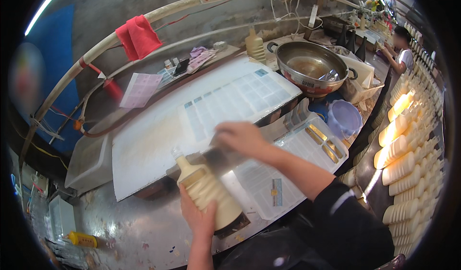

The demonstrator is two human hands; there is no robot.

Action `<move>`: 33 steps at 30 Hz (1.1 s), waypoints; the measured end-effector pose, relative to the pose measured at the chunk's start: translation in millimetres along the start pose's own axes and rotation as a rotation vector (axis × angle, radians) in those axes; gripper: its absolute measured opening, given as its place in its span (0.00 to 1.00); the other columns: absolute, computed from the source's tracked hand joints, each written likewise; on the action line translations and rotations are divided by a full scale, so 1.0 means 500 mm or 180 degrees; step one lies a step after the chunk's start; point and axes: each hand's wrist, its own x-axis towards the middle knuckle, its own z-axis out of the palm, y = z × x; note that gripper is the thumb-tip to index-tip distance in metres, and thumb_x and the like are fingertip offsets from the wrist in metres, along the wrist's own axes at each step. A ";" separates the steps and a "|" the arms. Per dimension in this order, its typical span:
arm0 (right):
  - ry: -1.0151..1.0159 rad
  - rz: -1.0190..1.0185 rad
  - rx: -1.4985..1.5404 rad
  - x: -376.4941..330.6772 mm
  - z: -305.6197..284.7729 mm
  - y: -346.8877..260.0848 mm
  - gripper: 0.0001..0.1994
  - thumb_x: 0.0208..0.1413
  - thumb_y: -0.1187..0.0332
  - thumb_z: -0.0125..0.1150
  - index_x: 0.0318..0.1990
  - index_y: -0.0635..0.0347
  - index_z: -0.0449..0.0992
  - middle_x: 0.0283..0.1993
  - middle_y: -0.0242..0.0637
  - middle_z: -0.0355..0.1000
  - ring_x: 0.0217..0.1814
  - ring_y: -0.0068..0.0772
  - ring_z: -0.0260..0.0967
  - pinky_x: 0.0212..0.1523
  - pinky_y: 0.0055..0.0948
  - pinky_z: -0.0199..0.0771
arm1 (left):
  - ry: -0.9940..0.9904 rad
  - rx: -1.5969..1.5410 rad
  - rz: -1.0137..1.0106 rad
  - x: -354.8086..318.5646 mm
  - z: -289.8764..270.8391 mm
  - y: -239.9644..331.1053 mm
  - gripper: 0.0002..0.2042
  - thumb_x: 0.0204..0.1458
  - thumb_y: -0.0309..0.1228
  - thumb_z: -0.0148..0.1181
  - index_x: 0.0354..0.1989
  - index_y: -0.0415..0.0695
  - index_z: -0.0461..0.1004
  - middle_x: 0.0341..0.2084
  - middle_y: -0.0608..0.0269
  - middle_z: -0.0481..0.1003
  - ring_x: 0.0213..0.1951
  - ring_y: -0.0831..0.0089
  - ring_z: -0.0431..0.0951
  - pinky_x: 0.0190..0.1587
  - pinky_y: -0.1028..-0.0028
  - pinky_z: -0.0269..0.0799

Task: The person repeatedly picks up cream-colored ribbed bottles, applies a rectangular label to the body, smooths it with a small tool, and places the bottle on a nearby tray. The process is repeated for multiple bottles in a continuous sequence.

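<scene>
Here the cream bottle (205, 188) is gripped low around its body by the left hand (197, 217), tilted over the wet metal worktop (129, 236). The right hand (240, 138) is blurred above a clear strip (218, 157); its grip cannot be told. The bottle could be tipped or dropped, since only one hand steadies it and the surface looks slick.

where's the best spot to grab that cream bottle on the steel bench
Around the wide lower body of the cream bottle, from below and its left, where the left hand already wraps it. It leans tilted, and its neck is narrow, with the blurred right hand just above it.
</scene>
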 end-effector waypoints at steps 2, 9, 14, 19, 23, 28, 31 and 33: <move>0.0191 0.0143 0.0895 0.056 -0.058 0.096 0.15 0.60 0.57 0.62 0.45 0.59 0.83 0.39 0.36 0.82 0.37 0.34 0.79 0.39 0.32 0.77 | 0.0065 -0.0283 -0.0211 -0.001 0.002 0.006 0.52 0.41 0.34 0.67 0.77 0.35 0.47 0.62 0.36 0.66 0.61 0.46 0.71 0.66 0.56 0.64; 0.0745 0.0974 -0.0081 0.194 -0.236 0.271 0.23 0.58 0.48 0.58 0.27 0.59 0.86 0.26 0.47 0.79 0.32 0.45 0.78 0.38 0.39 0.75 | -0.0009 -0.0981 -0.0466 -0.001 0.011 -0.001 0.54 0.41 0.30 0.67 0.78 0.36 0.41 0.63 0.41 0.65 0.62 0.54 0.70 0.67 0.61 0.64; 0.0768 0.0637 -0.0623 0.165 -0.247 0.229 0.20 0.58 0.53 0.61 0.34 0.65 0.84 0.25 0.41 0.76 0.31 0.34 0.76 0.37 0.33 0.73 | -0.0024 -0.1208 -0.0730 -0.012 0.007 0.007 0.54 0.42 0.27 0.65 0.79 0.38 0.38 0.67 0.43 0.60 0.66 0.56 0.65 0.69 0.61 0.60; 0.1275 0.0411 -0.0525 0.017 -0.254 0.167 0.14 0.63 0.63 0.61 0.42 0.67 0.83 0.28 0.40 0.78 0.31 0.26 0.76 0.34 0.28 0.72 | -0.0073 -0.1292 -0.0889 -0.017 0.001 0.023 0.53 0.43 0.23 0.58 0.80 0.42 0.36 0.70 0.46 0.56 0.68 0.56 0.62 0.71 0.60 0.57; 0.1196 0.0382 -0.1371 -0.171 -0.206 0.193 0.10 0.62 0.66 0.62 0.41 0.64 0.83 0.35 0.46 0.81 0.37 0.48 0.80 0.39 0.38 0.78 | -0.0138 -0.1332 -0.0827 -0.009 0.009 0.022 0.51 0.42 0.21 0.54 0.80 0.42 0.36 0.71 0.46 0.56 0.69 0.56 0.62 0.72 0.61 0.57; 0.0762 0.0360 -0.1994 -0.296 -0.146 0.275 0.15 0.59 0.67 0.61 0.52 0.61 0.78 0.58 0.51 0.74 0.44 0.51 0.79 0.44 0.45 0.81 | -0.0052 -0.1293 -0.0887 -0.006 0.014 0.033 0.50 0.44 0.20 0.52 0.79 0.41 0.37 0.71 0.45 0.55 0.69 0.55 0.62 0.72 0.60 0.57; 0.0508 0.0730 -0.2054 -0.276 -0.159 0.305 0.17 0.60 0.69 0.57 0.55 0.64 0.75 0.65 0.52 0.69 0.47 0.54 0.79 0.47 0.45 0.81 | -0.0025 -0.1146 -0.0894 -0.007 0.013 0.036 0.48 0.45 0.21 0.51 0.79 0.40 0.38 0.71 0.44 0.55 0.69 0.53 0.61 0.71 0.60 0.57; 0.0164 0.0974 -0.2019 -0.255 -0.155 0.309 0.19 0.62 0.70 0.54 0.59 0.64 0.75 0.68 0.48 0.69 0.53 0.54 0.77 0.54 0.46 0.78 | -0.0020 -0.1076 -0.0866 -0.007 0.012 0.035 0.48 0.46 0.21 0.52 0.79 0.40 0.39 0.71 0.44 0.56 0.70 0.53 0.61 0.71 0.60 0.57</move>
